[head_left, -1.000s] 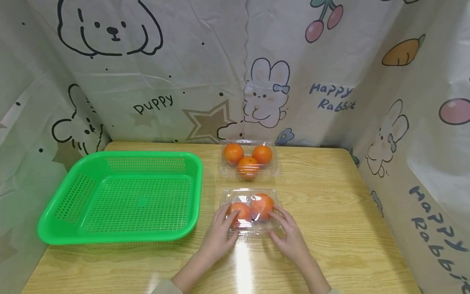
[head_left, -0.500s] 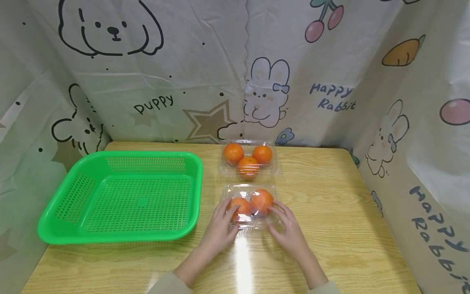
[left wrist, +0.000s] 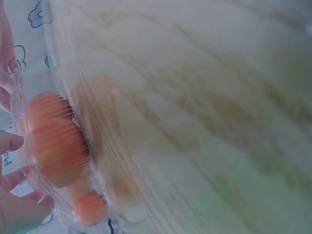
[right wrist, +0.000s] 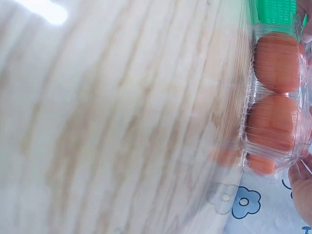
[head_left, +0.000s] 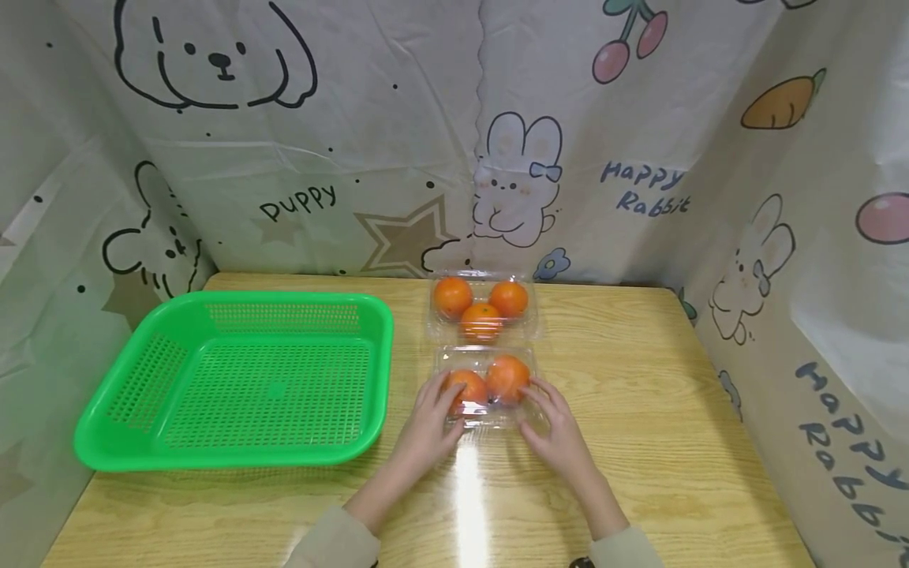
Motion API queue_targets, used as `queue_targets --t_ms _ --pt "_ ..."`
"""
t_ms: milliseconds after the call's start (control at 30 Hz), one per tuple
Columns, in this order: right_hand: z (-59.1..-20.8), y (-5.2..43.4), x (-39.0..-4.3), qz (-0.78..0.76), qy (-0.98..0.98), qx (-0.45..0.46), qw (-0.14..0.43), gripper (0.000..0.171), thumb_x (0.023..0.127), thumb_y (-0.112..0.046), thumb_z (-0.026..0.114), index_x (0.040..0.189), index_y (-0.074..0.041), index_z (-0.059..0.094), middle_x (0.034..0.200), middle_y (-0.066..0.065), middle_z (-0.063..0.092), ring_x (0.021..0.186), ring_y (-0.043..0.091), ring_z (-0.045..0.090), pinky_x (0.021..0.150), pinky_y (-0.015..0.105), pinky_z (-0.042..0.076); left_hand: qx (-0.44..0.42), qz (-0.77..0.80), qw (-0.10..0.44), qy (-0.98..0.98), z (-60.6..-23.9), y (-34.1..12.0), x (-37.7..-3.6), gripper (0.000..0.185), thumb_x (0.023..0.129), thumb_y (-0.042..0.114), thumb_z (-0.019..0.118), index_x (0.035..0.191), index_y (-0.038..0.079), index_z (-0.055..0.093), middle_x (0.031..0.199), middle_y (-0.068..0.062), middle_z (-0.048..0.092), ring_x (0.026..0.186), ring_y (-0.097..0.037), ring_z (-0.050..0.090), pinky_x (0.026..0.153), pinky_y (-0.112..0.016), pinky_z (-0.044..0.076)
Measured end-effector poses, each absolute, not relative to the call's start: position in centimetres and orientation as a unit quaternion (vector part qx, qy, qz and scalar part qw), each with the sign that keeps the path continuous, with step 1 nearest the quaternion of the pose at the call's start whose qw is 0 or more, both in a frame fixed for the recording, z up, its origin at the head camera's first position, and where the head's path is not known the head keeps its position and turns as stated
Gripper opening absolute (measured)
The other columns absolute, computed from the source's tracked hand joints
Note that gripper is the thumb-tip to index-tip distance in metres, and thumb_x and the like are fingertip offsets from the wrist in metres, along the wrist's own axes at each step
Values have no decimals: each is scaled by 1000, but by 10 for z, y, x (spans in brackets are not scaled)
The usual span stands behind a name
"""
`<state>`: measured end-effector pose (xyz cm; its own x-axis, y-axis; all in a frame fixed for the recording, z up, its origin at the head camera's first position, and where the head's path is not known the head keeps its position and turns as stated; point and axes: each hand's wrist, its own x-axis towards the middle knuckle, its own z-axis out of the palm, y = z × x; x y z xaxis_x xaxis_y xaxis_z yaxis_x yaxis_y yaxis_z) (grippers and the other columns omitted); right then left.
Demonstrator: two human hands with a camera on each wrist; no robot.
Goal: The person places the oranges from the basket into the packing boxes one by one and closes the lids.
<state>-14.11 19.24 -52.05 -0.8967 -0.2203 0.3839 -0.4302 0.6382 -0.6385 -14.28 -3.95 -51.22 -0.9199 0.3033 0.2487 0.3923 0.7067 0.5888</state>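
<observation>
A clear plastic clamshell box [head_left: 490, 420] lies on the table in front of me, with two round orange fruits [head_left: 507, 379] showing through its lid. My left hand [head_left: 426, 422] grips its left side, fingers over the lid's edge and thumb at the near corner. On the opposite side my right hand [head_left: 557, 430] holds it the same way. Just behind stands a second clear box [head_left: 521, 327] with three oranges [head_left: 481, 321]. Seen low in the right wrist view, the held box [right wrist: 275, 92] has ribbed sides; fingers of my right hand [right wrist: 300, 190] show at its end.
A green plastic basket [head_left: 389, 355] with a perforated floor stands on the left of the wooden table [head_left: 625, 379]. A printed cloth [head_left: 398, 142] hangs as a wall behind the table and at both sides.
Both hands have slid the near box away from me, up close to the rear box. The rear box and the green basket have stayed put.
</observation>
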Motion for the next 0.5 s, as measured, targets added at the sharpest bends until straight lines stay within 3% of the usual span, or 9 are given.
queue_targets --t_ms 500 --pt "-521 192 -150 386 -898 174 121 49 74 -6 70 121 -5 56 133 16 44 122 36 40 97 54 35 -188 -335 57 -922 -511 -41 -152 54 79 15 64 130 10 47 143 -16 29 133 -35 24 100 -49 34"
